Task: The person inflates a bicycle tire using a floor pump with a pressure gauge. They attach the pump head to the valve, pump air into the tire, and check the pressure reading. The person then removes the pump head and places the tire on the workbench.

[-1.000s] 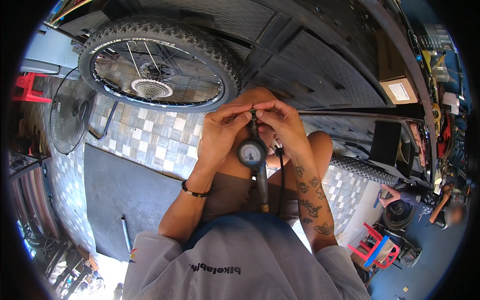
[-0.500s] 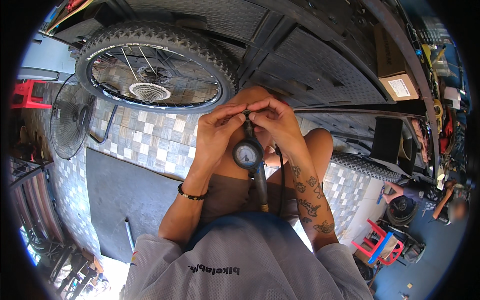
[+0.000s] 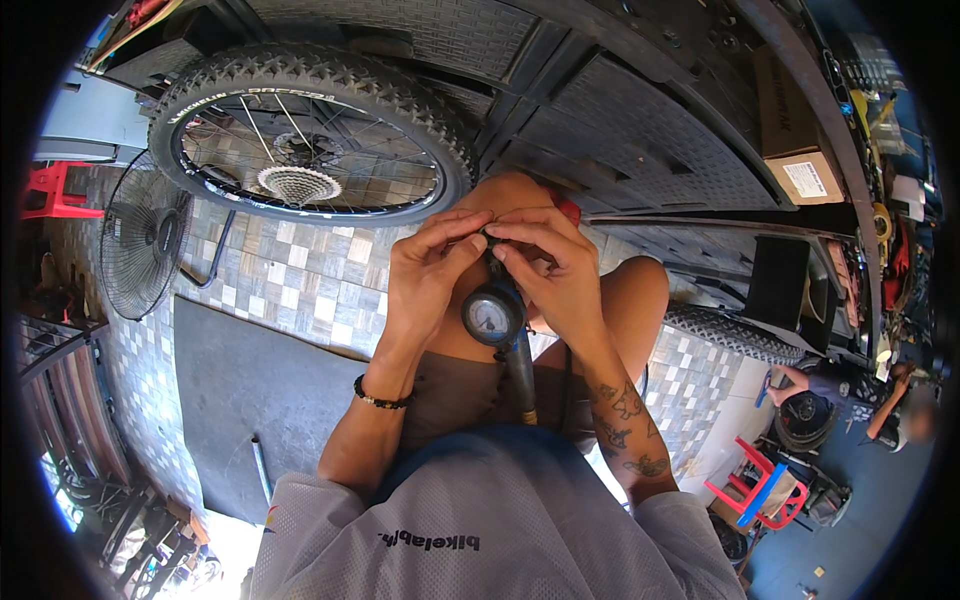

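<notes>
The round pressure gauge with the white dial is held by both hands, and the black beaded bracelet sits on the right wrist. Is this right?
Not quite. The head view shows the black beaded bracelet on the left wrist; the right forearm bears tattoos instead. The rest holds: the left hand and the right hand both hold the round pressure gauge with the white dial.

A black knobbly tyre point(image 3: 310, 75), a grey-and-white checked tile floor point(image 3: 290, 280), a dark grey mat point(image 3: 250, 400), red stools point(image 3: 762, 490), a pale-faced black gauge point(image 3: 492, 316).
</notes>
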Available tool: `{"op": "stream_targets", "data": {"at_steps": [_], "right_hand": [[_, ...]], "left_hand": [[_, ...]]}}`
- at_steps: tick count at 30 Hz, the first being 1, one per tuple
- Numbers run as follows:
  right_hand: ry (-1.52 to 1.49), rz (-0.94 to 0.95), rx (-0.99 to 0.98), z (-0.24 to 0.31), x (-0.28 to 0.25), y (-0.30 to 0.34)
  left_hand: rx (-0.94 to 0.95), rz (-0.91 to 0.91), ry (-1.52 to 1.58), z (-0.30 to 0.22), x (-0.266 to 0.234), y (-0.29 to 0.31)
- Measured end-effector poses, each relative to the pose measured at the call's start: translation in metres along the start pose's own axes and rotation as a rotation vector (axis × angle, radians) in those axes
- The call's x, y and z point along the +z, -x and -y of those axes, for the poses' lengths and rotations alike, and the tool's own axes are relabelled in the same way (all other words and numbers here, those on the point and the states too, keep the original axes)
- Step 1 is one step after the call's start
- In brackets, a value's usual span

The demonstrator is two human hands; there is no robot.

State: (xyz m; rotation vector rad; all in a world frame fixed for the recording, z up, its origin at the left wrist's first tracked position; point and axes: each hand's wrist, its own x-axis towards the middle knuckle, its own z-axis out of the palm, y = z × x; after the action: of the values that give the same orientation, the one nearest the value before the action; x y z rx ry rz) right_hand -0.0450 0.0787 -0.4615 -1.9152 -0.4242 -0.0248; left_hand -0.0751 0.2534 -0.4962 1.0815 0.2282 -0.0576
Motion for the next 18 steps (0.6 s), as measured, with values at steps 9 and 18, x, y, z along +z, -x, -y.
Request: {"op": "stream_targets", "data": {"at_steps": [9,18], "right_hand": [[-0.016,0.03,0.079,0.001,-0.0052,-0.0024],[-0.117,0.036,0.268,0.0075,-0.0063,-0.0057]], "left_hand": [[0.056,0.022,-0.031,-0.0008,0.0024,0.0017],[0.068,0.014,-0.089,0.0001,0.0042,0.0018]]}}
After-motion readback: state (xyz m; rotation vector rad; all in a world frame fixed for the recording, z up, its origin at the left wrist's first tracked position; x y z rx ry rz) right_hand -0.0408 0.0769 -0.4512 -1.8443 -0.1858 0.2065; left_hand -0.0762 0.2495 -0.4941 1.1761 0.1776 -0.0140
